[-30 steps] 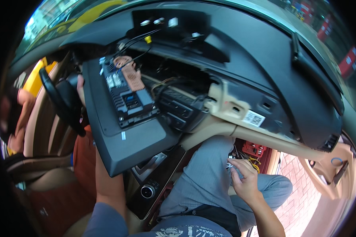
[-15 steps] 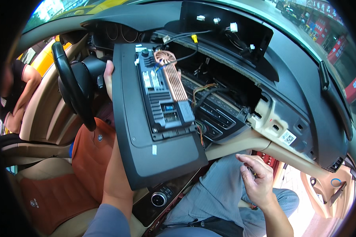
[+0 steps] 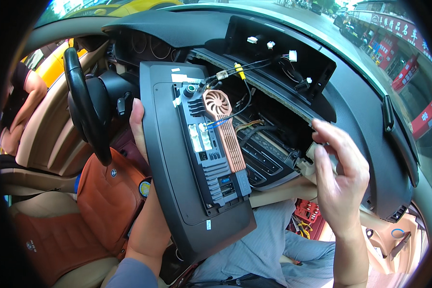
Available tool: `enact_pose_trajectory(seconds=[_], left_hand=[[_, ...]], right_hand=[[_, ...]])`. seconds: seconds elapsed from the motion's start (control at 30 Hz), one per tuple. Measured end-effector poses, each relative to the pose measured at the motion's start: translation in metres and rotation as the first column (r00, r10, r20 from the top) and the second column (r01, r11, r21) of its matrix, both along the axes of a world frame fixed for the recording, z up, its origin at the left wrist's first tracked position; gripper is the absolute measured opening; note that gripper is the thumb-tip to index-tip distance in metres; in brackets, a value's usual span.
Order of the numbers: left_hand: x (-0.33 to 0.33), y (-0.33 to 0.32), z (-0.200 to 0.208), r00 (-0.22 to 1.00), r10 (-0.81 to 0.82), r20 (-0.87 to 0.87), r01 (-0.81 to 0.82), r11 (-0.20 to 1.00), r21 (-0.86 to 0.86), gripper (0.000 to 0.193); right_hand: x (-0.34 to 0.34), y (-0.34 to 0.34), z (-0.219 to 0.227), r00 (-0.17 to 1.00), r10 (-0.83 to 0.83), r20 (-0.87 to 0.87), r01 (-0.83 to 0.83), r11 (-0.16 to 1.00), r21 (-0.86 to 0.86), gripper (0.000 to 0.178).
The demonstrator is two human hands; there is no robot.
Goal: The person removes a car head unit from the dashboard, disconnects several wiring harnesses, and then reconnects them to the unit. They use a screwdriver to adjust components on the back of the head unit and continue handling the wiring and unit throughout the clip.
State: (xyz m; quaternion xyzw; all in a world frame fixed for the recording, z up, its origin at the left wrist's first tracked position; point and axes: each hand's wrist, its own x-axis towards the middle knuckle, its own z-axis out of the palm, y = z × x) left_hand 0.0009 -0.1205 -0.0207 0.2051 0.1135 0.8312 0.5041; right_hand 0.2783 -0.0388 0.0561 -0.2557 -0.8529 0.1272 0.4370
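Note:
My left hand (image 3: 137,120) grips the long edge of a car display unit (image 3: 170,158), thumb at the edge and the other fingers hidden behind it. The unit's back faces me, tilted, with a copper-coloured fan and heat sink (image 3: 224,127), white sockets (image 3: 200,138) and a few thin wires. A cable with a yellow plug (image 3: 239,71) runs between the unit and the dashboard recess (image 3: 283,113). My right hand (image 3: 343,180) is raised beside the recess, fingers loosely bent and thumb apart from them, with nothing visible in it.
White connectors (image 3: 293,56) hang by the black screen housing (image 3: 235,29) on the dashboard. The steering wheel (image 3: 84,105) stands at left above an orange-and-beige seat (image 3: 105,201). A red tool case (image 3: 307,211) lies in the footwell. Another person's arm (image 3: 26,105) shows at far left.
My right hand has risen from above my lap to beside the dashboard recess. The display unit in my left hand has dropped slightly and turned, and the head view has shifted a little.

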Motion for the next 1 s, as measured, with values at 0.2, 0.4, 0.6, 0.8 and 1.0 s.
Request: enact_pose_trajectory(seconds=[0.2, 0.4, 0.6, 0.8, 1.0], left_hand=[[0.016, -0.001, 0.012, 0.999, -0.004, 0.036, 0.003, 0.999, 0.036, 0.084], [0.023, 0.000, 0.016, 0.999, -0.015, 0.042, 0.014, 0.999, 0.043, 0.080], [0.024, 0.003, 0.020, 0.999, 0.008, 0.044, -0.008, 1.000, 0.005, 0.081], [0.026, 0.001, 0.021, 0.997, 0.050, 0.053, -0.050, 0.999, -0.016, 0.082], [0.022, 0.002, 0.016, 0.999, 0.042, -0.018, -0.042, 0.999, 0.007, 0.086]], right_hand=[[-0.047, 0.036, 0.020, 0.997, -0.075, -0.006, 0.075, 0.985, 0.156, 0.026], [-0.082, 0.069, 0.028, 0.964, -0.238, 0.122, 0.149, 0.857, 0.493, 0.027], [-0.104, 0.086, 0.026, 0.805, -0.519, 0.286, 0.291, 0.767, 0.572, 0.011], [-0.105, 0.084, 0.013, 0.921, -0.365, 0.135, 0.261, 0.836, 0.483, 0.016], [-0.101, 0.085, 0.000, 0.981, -0.185, 0.066, 0.154, 0.932, 0.327, 0.024]])
